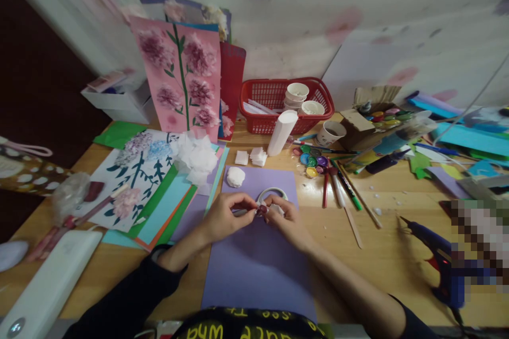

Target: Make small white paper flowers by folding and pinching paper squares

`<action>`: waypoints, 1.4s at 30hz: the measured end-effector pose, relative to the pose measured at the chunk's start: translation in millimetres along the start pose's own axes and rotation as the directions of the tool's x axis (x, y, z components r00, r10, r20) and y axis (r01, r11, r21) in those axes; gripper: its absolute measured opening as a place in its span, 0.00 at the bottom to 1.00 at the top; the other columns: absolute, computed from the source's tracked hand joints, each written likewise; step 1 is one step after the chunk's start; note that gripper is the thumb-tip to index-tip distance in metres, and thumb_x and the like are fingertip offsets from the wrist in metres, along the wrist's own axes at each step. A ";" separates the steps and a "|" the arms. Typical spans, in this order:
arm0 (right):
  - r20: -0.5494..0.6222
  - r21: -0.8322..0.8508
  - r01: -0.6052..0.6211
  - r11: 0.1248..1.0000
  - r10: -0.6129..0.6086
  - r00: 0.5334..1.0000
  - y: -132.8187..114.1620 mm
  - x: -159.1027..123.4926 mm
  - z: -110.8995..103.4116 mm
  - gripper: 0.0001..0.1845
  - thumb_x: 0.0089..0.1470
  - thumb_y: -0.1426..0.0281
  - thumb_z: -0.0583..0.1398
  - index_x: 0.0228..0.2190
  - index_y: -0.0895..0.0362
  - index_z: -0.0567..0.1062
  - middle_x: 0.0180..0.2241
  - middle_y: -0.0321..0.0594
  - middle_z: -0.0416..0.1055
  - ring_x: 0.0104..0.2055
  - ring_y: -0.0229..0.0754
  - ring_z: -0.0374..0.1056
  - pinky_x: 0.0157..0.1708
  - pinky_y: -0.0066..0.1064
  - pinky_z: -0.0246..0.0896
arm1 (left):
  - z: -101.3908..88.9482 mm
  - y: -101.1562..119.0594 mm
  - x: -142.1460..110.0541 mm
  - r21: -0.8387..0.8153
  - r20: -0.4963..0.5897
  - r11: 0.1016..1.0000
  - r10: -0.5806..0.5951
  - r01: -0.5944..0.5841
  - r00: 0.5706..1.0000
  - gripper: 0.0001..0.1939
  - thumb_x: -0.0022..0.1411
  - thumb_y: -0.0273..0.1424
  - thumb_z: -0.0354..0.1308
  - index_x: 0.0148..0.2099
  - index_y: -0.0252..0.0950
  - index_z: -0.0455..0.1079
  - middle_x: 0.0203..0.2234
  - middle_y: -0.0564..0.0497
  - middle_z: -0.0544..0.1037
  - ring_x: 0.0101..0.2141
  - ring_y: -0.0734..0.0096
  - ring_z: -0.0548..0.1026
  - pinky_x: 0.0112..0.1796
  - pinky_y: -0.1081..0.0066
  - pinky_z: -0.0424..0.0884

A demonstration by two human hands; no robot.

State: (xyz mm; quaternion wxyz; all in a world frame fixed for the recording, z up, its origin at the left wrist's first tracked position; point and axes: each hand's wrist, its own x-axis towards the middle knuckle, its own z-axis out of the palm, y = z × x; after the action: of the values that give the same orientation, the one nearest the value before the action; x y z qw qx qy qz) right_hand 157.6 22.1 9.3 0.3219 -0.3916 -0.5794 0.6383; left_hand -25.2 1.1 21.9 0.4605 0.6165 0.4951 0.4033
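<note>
Over a purple sheet of paper (254, 270), my left hand (227, 218) and my right hand (288, 220) meet with bent fingers. Both pinch a small dark red piece (261, 211) with some white about it; its kind is too small to make out. Just behind the fingers lies a white ring (272, 189), like a roll of tape, partly hidden by the hands. A white crumpled wad (236, 176) rests at the sheet's upper left. Beyond the sheet are small stacks of white paper squares (258, 157) and an upright white roll (282, 133).
A red basket (264, 122) with paper cups stands at the back. On the right are paint pots (312, 160), brushes and a glue gun (433, 254). Coloured papers, white tissue (194, 156) and a pink flower picture (181, 74) are on the left, near a white lamp-like bar (55, 280).
</note>
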 end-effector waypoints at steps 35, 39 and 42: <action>-0.012 0.203 -0.078 0.976 0.082 0.997 2.3 3.5 2.4 0.15 0.52 0.58 0.58 0.22 0.55 0.66 0.17 0.29 0.58 0.17 0.32 0.47 0.19 0.26 0.40 | -8.7 -1.0 5.8 -0.004 -0.242 0.988 0.147 -0.153 0.959 0.06 0.57 0.24 0.54 0.31 0.35 0.72 0.28 0.50 0.75 0.32 0.71 0.75 0.36 0.72 0.73; -0.020 0.189 -0.071 0.979 0.076 0.997 2.2 3.3 2.1 0.15 0.52 0.58 0.58 0.22 0.55 0.66 0.18 0.29 0.58 0.17 0.32 0.48 0.19 0.26 0.41 | -10.0 -5.9 7.0 0.028 -0.370 0.988 0.154 -0.155 0.916 0.09 0.61 0.24 0.50 0.33 0.35 0.71 0.31 0.50 0.72 0.33 0.71 0.73 0.34 0.73 0.71; -0.024 0.162 -0.058 0.985 0.062 0.998 2.5 3.0 1.8 0.15 0.53 0.59 0.58 0.22 0.56 0.67 0.19 0.30 0.60 0.18 0.32 0.49 0.19 0.26 0.42 | -9.8 -5.7 4.5 0.110 -0.371 0.975 0.220 -0.192 0.902 0.12 0.61 0.23 0.49 0.32 0.36 0.73 0.32 0.49 0.72 0.36 0.69 0.73 0.38 0.71 0.70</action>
State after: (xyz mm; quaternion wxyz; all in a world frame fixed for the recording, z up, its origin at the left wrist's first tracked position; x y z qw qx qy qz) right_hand 154.7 23.5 6.5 0.3415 -0.3908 -0.5091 0.6867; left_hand -35.1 7.7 19.0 0.2885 0.5913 0.5209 0.5439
